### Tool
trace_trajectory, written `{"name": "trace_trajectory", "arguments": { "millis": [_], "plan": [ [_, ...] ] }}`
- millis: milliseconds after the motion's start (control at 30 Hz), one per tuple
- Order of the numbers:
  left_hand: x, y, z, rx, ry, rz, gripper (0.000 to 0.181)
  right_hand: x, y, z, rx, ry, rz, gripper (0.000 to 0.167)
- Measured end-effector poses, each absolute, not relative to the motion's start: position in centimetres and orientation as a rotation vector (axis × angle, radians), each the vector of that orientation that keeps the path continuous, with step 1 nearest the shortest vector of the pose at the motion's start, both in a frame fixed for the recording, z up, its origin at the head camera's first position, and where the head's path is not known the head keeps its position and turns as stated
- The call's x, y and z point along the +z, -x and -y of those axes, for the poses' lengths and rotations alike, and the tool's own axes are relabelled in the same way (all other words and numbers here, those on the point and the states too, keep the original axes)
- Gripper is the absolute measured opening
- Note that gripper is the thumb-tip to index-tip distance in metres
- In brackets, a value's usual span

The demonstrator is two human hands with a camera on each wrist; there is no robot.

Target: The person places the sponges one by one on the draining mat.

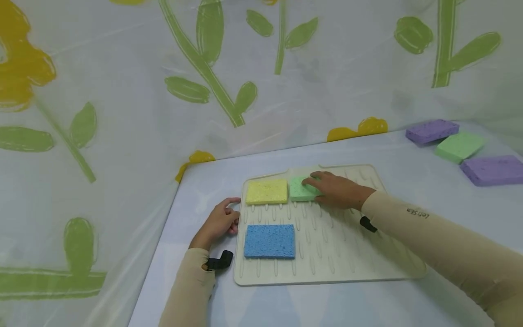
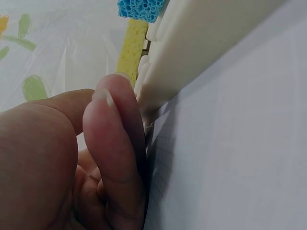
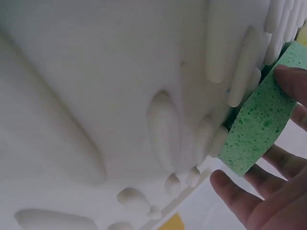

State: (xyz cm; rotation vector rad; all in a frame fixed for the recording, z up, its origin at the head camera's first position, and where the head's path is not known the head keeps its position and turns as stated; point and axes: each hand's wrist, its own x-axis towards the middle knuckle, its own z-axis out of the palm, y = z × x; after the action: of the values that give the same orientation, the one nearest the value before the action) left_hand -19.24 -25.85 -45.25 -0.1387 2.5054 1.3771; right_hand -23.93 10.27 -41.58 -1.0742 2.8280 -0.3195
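Pinching the green sponge (image 1: 301,192) at its right end with the right hand (image 1: 341,190), by the look of it between a thumb on one side and fingers reaching around the other; in the right wrist view, loosely spread among the lower fingers rather than packed together, with just how many touch hard to say. Located near the far edge of the ribbed mat (image 1: 347,263), just right of the yellow sponge (image 1: 267,191) and beyond the blue sponge (image 1: 269,241); unclear whether resting fully on the ridges. Pinching nothing visible with the left hand (image 1: 218,221), relaxed and partly curled at the mat's left edge. Judging by the open pores, likely very light, springy and dry enough not to slip; firm enough to keep its slab shape, yet apt to dent under a hard squeeze and perhaps to tear if dragged by a corner. Best held by opposite side edges near the middle, with flat fingertips and modest pressure, keeping clear of the yellow neighbour. Likely to catch a little on the ridges if slid, so better lifted slightly for any shift. Off to the right on the worktop (image 1: 216,181), also to be seen: two purple sponges (image 1: 492,170) and another pale green one (image 1: 460,146).
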Motion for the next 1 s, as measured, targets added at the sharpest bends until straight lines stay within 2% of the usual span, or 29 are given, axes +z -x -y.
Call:
{"name": "trace_trajectory", "arguments": {
  "millis": [133,400,700,1000],
  "plan": [
    [-45.2,19.1,25.8,1.376,0.159,-2.501,0.052,-41.0,24.0,-10.5,-0.329,1.123,-2.802,0.053],
    [-45.2,19.3,25.7,1.364,0.131,-2.509,0.053,-40.6,23.8,-12.2,-0.347,1.055,-2.871,0.072],
    [-45.1,19.6,25.8,1.367,0.107,-2.507,0.053,-39.7,24.2,-16.3,-0.344,0.893,-3.076,0.057],
    [-45.4,19.7,25.7,1.366,0.114,-2.516,0.052,-39.5,25.0,-20.1,-0.359,0.637,-3.202,0.055]
  ]
}}
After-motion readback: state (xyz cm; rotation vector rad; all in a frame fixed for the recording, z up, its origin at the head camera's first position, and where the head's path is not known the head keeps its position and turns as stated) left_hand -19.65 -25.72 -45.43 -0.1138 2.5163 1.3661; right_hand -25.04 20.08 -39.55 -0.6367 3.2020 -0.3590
